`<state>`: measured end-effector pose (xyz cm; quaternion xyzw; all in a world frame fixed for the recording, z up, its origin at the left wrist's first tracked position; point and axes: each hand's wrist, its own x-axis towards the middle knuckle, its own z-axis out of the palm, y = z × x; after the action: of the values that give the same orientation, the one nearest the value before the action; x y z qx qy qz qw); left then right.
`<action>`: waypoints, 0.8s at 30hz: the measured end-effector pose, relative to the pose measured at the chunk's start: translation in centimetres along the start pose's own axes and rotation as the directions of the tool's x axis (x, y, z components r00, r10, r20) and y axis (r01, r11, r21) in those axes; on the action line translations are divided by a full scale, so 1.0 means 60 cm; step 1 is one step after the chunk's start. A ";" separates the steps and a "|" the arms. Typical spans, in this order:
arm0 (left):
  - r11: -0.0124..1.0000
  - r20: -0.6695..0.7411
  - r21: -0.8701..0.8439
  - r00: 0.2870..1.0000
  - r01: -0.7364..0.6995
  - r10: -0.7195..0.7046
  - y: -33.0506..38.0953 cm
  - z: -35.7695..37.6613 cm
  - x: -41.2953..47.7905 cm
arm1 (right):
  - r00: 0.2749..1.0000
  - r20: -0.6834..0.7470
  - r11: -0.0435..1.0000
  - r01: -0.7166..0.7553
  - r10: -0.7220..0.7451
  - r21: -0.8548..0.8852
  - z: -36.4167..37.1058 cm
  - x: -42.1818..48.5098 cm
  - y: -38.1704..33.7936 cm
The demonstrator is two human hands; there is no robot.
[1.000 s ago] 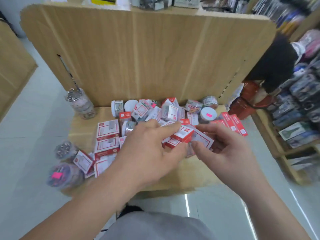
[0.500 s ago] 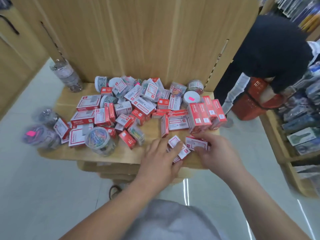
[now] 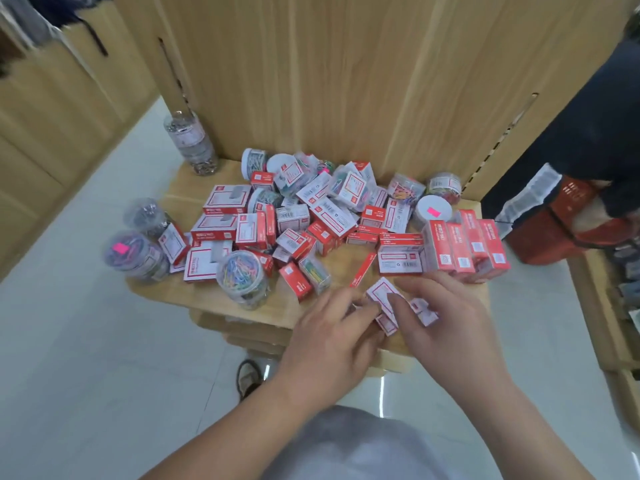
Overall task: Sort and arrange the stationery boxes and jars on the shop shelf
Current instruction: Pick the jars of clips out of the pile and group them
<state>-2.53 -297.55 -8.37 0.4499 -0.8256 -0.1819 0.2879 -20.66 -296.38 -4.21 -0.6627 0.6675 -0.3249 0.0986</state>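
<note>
A low wooden shelf [image 3: 194, 292] carries a jumbled heap of small red-and-white stationery boxes [image 3: 322, 216] and clear jars of coloured clips [image 3: 242, 277]. Several taller red boxes [image 3: 464, 245] stand upright in a row at the right. At the shelf's front edge my left hand [image 3: 325, 337] and my right hand [image 3: 446, 317] meet around a few small red-and-white boxes [image 3: 384, 301]. The fingers of both hands pinch these boxes together. Part of that little stack is hidden under my fingers.
A tall clear jar [image 3: 190, 143] stands at the back left by the wooden back panel [image 3: 329, 81]. Two jars with pink stickers [image 3: 133, 254] sit at the left edge. A person in dark clothes [image 3: 568, 140] bends over a red basket [image 3: 561, 226] at the right. White floor lies around.
My hands have drawn back from the heap to the shelf's front edge with small boxes between them. The camera has tilted down, so the whole pile shows.
</note>
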 end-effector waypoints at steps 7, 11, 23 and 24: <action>0.978 -0.068 -0.150 0.985 0.148 -0.159 -0.057 -0.081 -0.054 | 0.988 0.151 0.966 -0.043 0.004 0.254 0.063 0.050 -0.046; 0.956 -0.221 -0.138 0.932 0.260 -0.286 -0.077 -0.130 -0.074 | 0.967 0.234 0.985 0.062 -0.099 0.162 0.095 0.075 -0.075; 0.893 -0.369 -0.282 0.820 0.350 -0.438 -0.088 -0.241 -0.050 | 0.980 0.166 0.925 -0.165 0.113 0.342 0.025 0.144 -0.176; 0.882 -0.345 -0.308 0.823 0.355 -0.452 -0.084 -0.261 -0.033 | 0.971 0.220 0.878 -0.187 0.097 0.440 0.023 0.157 -0.203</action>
<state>11.54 -299.20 0.22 0.6066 -0.6056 -0.2358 0.4579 -10.86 -304.66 4.44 -0.5980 0.6065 -0.3995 0.3390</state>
